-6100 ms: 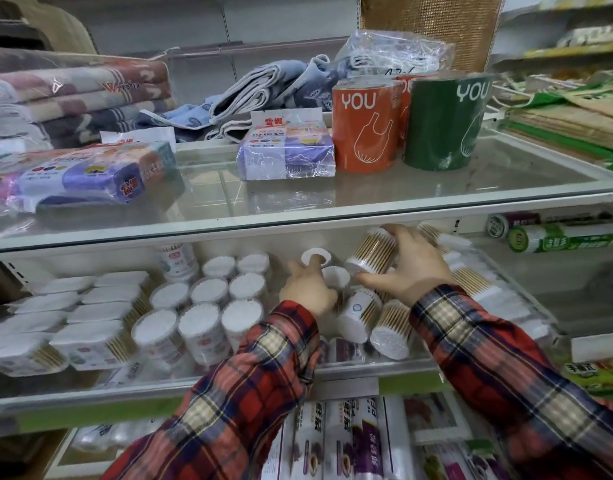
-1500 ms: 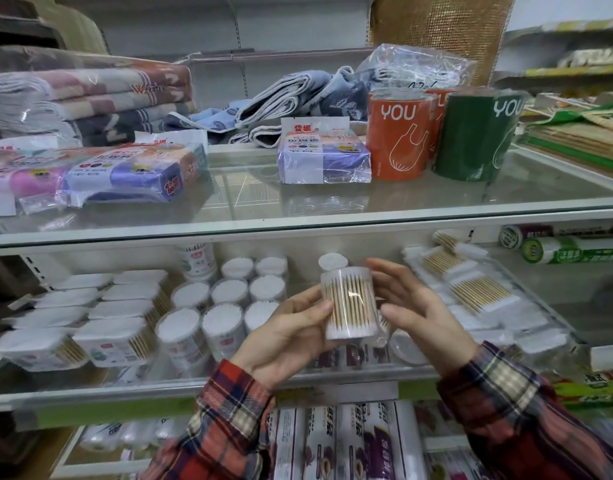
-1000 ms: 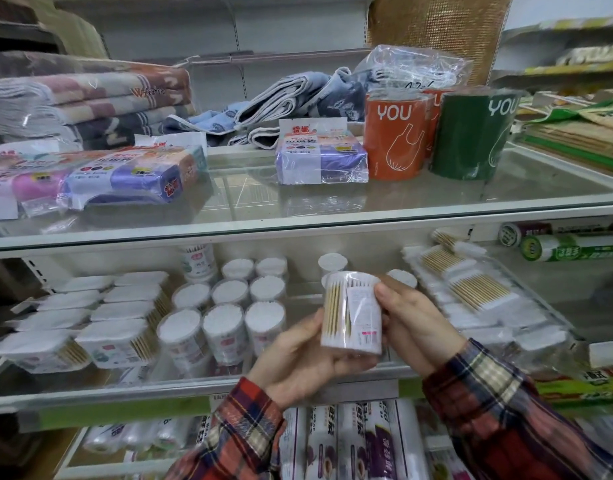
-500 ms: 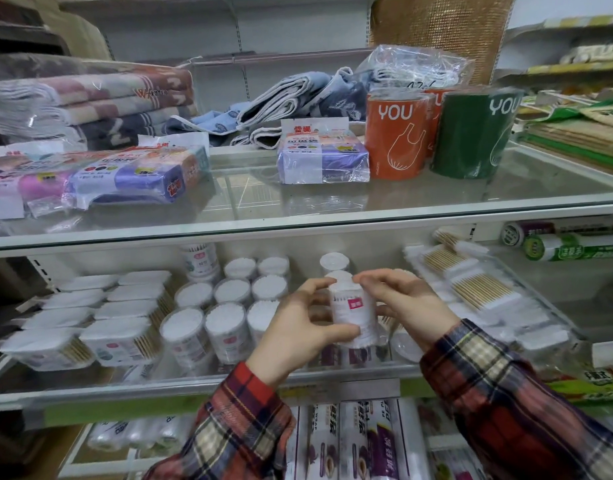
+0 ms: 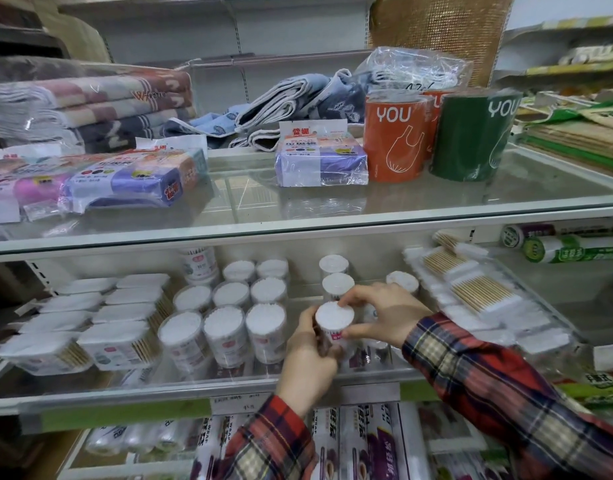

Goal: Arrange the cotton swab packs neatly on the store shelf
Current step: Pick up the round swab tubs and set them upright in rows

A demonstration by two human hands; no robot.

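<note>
middle glass shelf (image 5: pixel 333 382), frame centre: round swab tubs (image 5: pixel 225 327) upright in a tight block centre-left, three more tubs (image 5: pixel 334 265) in a loose line behind, rectangular swab boxes (image 5: pixel 90 327) in two rows at left, flat bagged swab packs (image 5: pixel 478 292) at right. upper glass shelf (image 5: pixel 436 202): folded towels (image 5: pixel 86 102) upper left, wrapped bag packs (image 5: pixel 319 161), orange roll (image 5: pixel 395 133) and green roll (image 5: pixel 471 133) upper right

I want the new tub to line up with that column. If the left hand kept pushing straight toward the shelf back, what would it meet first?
Likely the upright swab tub directly behind the held tub that the left hand grips; depth is uncertain.
</note>
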